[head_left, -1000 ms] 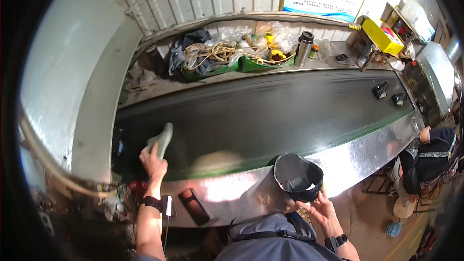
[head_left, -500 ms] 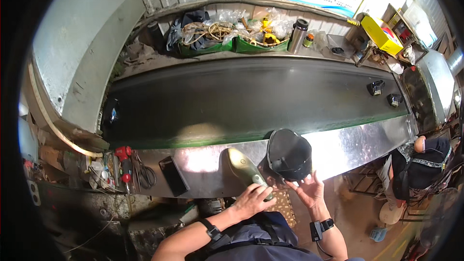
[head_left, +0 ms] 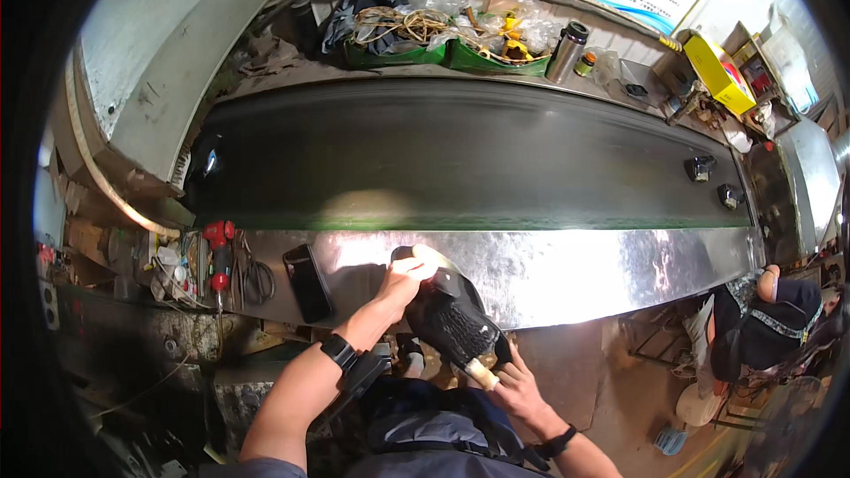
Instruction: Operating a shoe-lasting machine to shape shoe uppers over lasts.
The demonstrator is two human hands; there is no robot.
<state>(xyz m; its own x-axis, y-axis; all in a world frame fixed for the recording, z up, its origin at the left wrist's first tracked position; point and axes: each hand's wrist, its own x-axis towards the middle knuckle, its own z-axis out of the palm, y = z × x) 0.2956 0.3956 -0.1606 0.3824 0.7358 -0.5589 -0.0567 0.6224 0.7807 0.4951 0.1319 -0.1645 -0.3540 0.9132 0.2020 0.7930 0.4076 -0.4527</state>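
A black shoe upper (head_left: pixel 453 323) with a wrinkled, textured patch hangs slantwise between my hands at the near edge of the metal bench. My left hand (head_left: pixel 407 281) is closed round its far end, and a bright, pale patch shows by the fingers. My right hand (head_left: pixel 521 391) grips the near end, fingers along the black edge. Beside them a cream-coloured stub (head_left: pixel 482 374) sticks out of the upper; it looks like part of a shoe last. The rest of the last is hidden.
Beyond the metal ledge (head_left: pixel 567 274) runs a dark conveyor belt (head_left: pixel 460 159), carrying two small black pieces (head_left: pixel 700 168) at the right. On the ledge's left lie a phone (head_left: pixel 308 283), scissors (head_left: pixel 257 279) and a red-and-black tool (head_left: pixel 219 252). Another person (head_left: pixel 775 323) sits at the right.
The shoe last, held apart in my left hand before, is now mostly out of sight at the upper. My left hand has moved up onto the upper; the upper has come left and down, tilted.
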